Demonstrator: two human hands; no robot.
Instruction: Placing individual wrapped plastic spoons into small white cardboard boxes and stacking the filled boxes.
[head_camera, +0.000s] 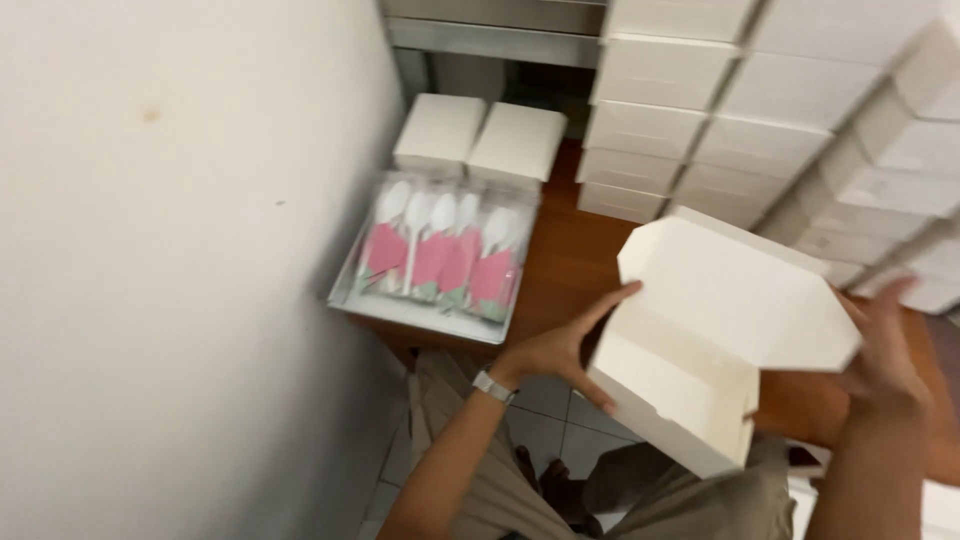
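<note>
A person looks down at their own two hands, which hold an open white box (715, 345) between them, above their lap and the edge of a brown table (570, 250).

Far left of the grip runs a plain white wall (170, 250). Between the wall and the left hand, a clear tray (420, 310) sits on the table, holding white plastic spoons (440, 215) packed with pink napkins; it lies within easy reach of that hand. Just beyond the tray stand two closed white boxes (480, 135).

The left hand (565, 350), with a watch (493, 386) on its wrist, presses against the box's left side, thumb stretched up along the edge and fingers curled under the base, seemingly so the bottom is carried from below. The box tilts, its lid standing open and angled away from the person, the inside facing up.

The right hand (880, 350) is blurred; its fingers look spread against the lid's right edge, likely steadying the flap, though whether they truly grip it cannot be told.

Above and beyond the right hand, closed white boxes rise in a stack (760, 110) along the table's far side, close enough to reach.
</note>
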